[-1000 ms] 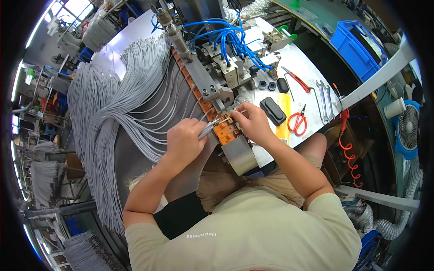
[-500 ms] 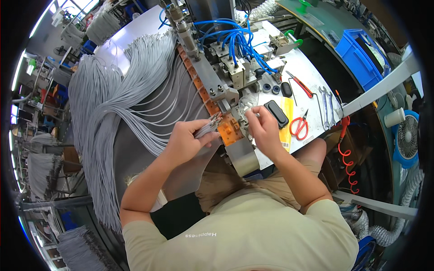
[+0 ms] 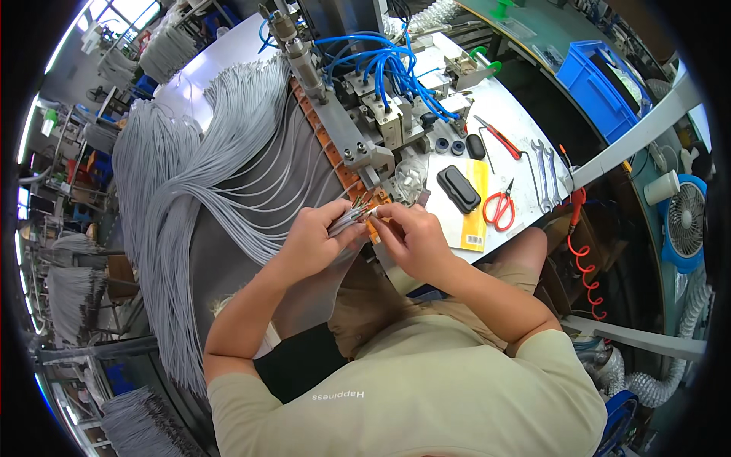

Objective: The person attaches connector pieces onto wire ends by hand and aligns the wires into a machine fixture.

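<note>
Found left hand (image 3: 312,240) curled narrow round a bunch of grey cables (image 3: 346,222), tips angled to about 1 o'clock and showing thin coloured cores. Noted right hand (image 3: 411,238) at 3 o'clock from left hand, thumb and forefinger in a narrow pinch on a small whitish piece (image 3: 373,212), just beside the cable tips. Could not identify its kind: too small, partly covered by fingers. Could not confirm contact between piece and cores.

Located both hands at the near end of an orange fixture rail (image 3: 324,137), running off toward 11 o'clock beside a steel press assembly (image 3: 340,131). Saw blue air tubes (image 3: 396,61) looped over the machinery at 12 o'clock from right hand. Traced a large sheaf of grey cable (image 3: 221,145) to between 10 and 11 o'clock from left hand, single strands curving toward the rail.

Logged on the white tabletop (image 3: 495,103), clock taken from right hand: clear plastic bag (image 3: 411,177) at 12; black case (image 3: 459,189) overlapping a yellow packet (image 3: 477,206) between 1 and 2; two wrenches (image 3: 543,175) at 2; red-handled scissors (image 3: 500,211) between 2 and 3. Marked blue-rimmed fan (image 3: 685,221) well apart at 3.
</note>
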`<action>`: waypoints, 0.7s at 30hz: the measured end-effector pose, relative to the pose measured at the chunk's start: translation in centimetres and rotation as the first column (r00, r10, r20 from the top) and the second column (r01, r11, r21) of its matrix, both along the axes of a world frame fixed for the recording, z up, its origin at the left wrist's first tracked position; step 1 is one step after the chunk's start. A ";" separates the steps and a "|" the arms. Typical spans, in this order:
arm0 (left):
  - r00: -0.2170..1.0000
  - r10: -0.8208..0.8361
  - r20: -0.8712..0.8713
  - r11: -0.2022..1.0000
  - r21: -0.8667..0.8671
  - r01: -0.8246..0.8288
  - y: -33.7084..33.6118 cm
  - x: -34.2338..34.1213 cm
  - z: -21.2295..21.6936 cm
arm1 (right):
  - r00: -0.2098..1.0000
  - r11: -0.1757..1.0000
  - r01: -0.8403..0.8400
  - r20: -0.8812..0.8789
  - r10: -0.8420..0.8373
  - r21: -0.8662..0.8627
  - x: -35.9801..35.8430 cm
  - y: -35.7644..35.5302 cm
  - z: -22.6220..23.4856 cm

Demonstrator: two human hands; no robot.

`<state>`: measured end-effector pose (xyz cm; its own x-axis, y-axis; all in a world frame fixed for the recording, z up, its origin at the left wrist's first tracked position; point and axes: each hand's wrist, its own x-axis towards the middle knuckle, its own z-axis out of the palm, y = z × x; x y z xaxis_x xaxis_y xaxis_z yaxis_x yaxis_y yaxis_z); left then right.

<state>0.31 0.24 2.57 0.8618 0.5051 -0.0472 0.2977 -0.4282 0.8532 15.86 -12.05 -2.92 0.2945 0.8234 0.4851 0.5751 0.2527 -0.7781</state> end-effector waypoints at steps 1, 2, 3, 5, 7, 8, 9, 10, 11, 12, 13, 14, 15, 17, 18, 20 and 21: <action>1.000 0.004 0.014 1.000 0.017 -0.005 0.0 -0.1 -0.1 | 1.000 1.000 -0.001 0.000 0.001 -0.002 0.0 0.0 0.0; 1.000 0.005 0.015 1.000 0.015 -0.005 0.0 -0.2 -0.1 | 1.000 1.000 0.001 0.003 -0.001 0.000 0.0 0.1 0.0; 1.000 0.000 0.015 1.000 0.025 0.000 0.1 -0.2 -0.2 | 1.000 1.000 0.002 0.006 -0.002 0.001 0.0 0.1 0.0; 1.000 -0.010 0.017 0.999 0.047 0.009 0.3 -0.3 -0.4 | 1.000 1.000 0.001 0.009 -0.001 0.003 -0.1 0.3 0.0; 0.999 -0.008 0.031 0.999 0.041 0.007 0.3 -0.3 -0.5 | 0.983 0.992 -0.051 -0.182 0.029 -0.115 -0.3 0.4 0.4; 0.999 -0.008 0.046 0.999 0.036 0.006 0.3 -0.3 -0.6 | 0.960 0.982 -0.084 -0.277 0.035 -0.169 -0.3 0.4 0.6; 0.998 -0.008 0.059 0.999 0.031 0.006 0.3 -0.3 -0.6 | 0.960 0.982 -0.085 -0.277 0.036 -0.168 -0.2 0.4 0.9; 0.998 -0.007 0.058 0.999 0.032 0.005 0.3 -0.3 -0.7 | 0.950 0.966 -0.113 -0.310 0.037 -0.233 -0.1 0.5 1.3; 0.999 -0.019 0.036 0.998 0.068 0.017 0.3 -0.4 -0.9 | 0.939 0.945 -0.143 -0.342 0.035 -0.295 0.1 0.5 1.6; 0.999 -0.031 0.013 0.994 0.105 0.029 0.4 -0.4 -1.0 | 0.927 0.919 -0.173 -0.373 0.031 -0.355 0.2 0.5 1.8; 0.999 -0.041 -0.010 0.989 0.141 0.042 0.4 -0.5 -1.0 | 0.927 0.919 -0.174 -0.374 0.031 -0.354 0.2 0.5 1.7; 0.999 -0.043 -0.010 0.989 0.142 0.044 0.3 -0.4 -0.8 | 0.919 0.914 -0.193 -0.392 0.040 -0.357 0.3 0.5 1.4; 0.997 -0.076 -0.001 0.984 0.161 0.075 0.2 -0.3 -0.5 | 0.910 0.908 -0.212 -0.411 0.049 -0.360 0.4 0.5 1.1; 0.990 -0.141 0.015 0.971 0.199 0.135 -0.1 -0.2 0.0 | 0.902 0.903 -0.230 -0.429 0.057 -0.363 0.8 0.4 0.7; 0.990 -0.143 0.015 0.970 0.199 0.137 0.0 -0.2 -0.1 | 0.954 0.937 -0.199 -0.274 0.119 -0.287 1.2 0.3 0.5; 0.997 -0.080 0.017 0.993 -0.080 0.081 0.0 -0.3 -0.4 | 0.979 0.976 -0.183 0.066 0.192 -0.118 1.8 0.3 0.2; 0.999 -0.049 0.012 0.974 -0.219 0.051 0.1 -0.3 -0.6 | 0.979 0.976 -0.184 0.065 0.193 -0.117 1.8 0.3 0.1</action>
<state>0.02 0.34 2.02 0.8863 0.4394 -0.1462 0.2748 -0.2448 0.9298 17.63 -11.76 -2.86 0.0949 0.9099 0.4039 0.5835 0.2779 -0.7631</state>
